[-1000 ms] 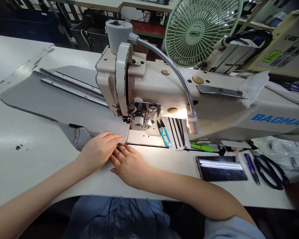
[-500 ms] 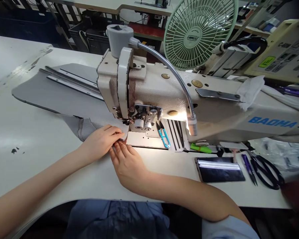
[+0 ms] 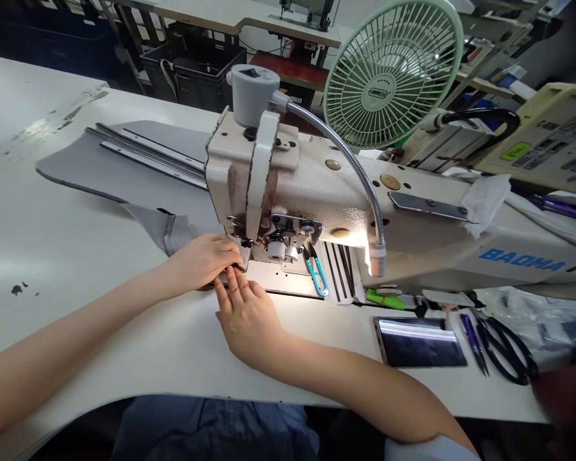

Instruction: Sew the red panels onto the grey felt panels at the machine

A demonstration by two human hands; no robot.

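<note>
A grey fabric piece (image 3: 139,163) with a dark edge lies under the head of a sewing machine (image 3: 249,166). My left hand (image 3: 206,261) rests on its near corner beside the presser foot, fingers together and curled over the edge. My right hand (image 3: 249,317) is palm down with fingers stretched out, fingertips touching the fabric's front edge close to my left hand. The needle is hard to make out. Two pale strips with dark edges (image 3: 153,160) lie on the fabric, running behind the machine head.
Right of the machine bed are blue thread snips (image 3: 318,272), dark strips (image 3: 343,272) and a green-handled tool (image 3: 386,299). Farther right lie a phone (image 3: 420,342), a purple tool (image 3: 474,342) and black-handled scissors (image 3: 506,352). A lit gooseneck lamp (image 3: 375,256) and a green fan (image 3: 388,77) stand nearby.
The camera view has shifted, so the machine appears lower and farther right. The fabric corner sits nearer the presser foot, with both hands still at its edge.
</note>
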